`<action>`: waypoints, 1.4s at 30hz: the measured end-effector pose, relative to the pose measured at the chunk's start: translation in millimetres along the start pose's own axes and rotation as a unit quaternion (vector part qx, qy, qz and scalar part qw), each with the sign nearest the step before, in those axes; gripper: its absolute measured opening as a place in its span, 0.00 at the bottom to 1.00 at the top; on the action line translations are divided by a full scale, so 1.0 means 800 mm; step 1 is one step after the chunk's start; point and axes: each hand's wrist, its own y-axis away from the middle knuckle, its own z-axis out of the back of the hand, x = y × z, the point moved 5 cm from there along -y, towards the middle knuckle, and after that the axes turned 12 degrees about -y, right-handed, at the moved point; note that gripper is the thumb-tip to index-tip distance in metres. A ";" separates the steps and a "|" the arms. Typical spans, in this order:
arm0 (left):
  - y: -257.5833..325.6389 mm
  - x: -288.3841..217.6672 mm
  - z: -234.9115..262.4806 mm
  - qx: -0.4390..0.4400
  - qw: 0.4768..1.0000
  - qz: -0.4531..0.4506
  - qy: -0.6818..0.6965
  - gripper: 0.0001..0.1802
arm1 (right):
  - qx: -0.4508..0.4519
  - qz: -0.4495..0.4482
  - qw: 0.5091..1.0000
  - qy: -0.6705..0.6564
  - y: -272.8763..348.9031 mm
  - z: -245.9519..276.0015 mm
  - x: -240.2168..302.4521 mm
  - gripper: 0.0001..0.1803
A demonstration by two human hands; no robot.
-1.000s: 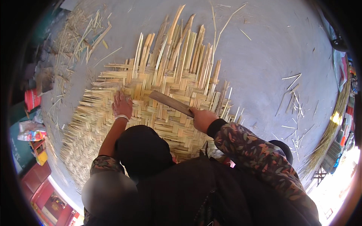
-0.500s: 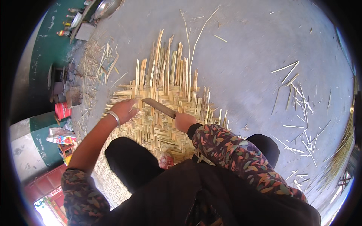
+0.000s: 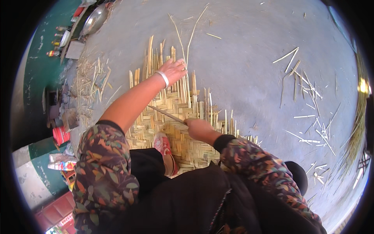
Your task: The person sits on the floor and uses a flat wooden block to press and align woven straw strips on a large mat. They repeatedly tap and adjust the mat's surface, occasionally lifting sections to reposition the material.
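A partly woven mat (image 3: 165, 126) of split yellow cane-like strips lies on the floor beneath me, with loose strip ends (image 3: 150, 54) sticking out along its far edge. My right hand (image 3: 199, 129) is closed round one end of a flat, brownish, blade-like bar (image 3: 168, 114). The bar points left over the weave, seen nearly edge-on, and its far tip reaches just under my left forearm. My left hand (image 3: 172, 72), with a pale bracelet at the wrist, is stretched over the far strip ends. Its fingers are extended beside two long thin strips (image 3: 191, 37); whether they touch is unclear.
My red shoe (image 3: 162, 143) rests on the mat. Scattered cut strips (image 3: 311, 95) lie on the grey floor to the right, near a long bundle of stalks (image 3: 356, 124). At left are straw litter (image 3: 91, 80), a metal wok (image 3: 93, 20), bottles and a red container (image 3: 60, 135).
My left hand has moved forward and right, from the weave to the far strip ends. The bar has turned more edge-on in my right hand. The view has shifted, and my red shoe shows more.
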 end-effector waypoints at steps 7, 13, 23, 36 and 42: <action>-0.072 0.015 -0.047 0.058 0.987 -0.094 -0.119 0.21 | -0.063 -0.093 0.985 0.129 0.044 0.085 0.020 0.20; -0.112 0.034 -0.047 0.057 0.986 -0.083 -0.133 0.14 | -0.166 -0.111 0.954 0.222 0.020 0.137 0.043 0.20; -0.103 0.045 -0.051 0.021 0.997 -0.058 -0.048 0.10 | -0.175 -0.149 0.940 0.251 -0.020 0.130 0.045 0.23; -0.108 0.044 0.125 -0.163 0.978 -0.095 -0.090 0.15 | -0.202 -0.174 0.944 0.193 -0.043 0.121 -0.020 0.16; -0.135 0.090 0.063 -0.208 0.978 0.012 -0.014 0.19 | -0.184 -0.139 0.942 0.245 -0.016 0.126 0.008 0.18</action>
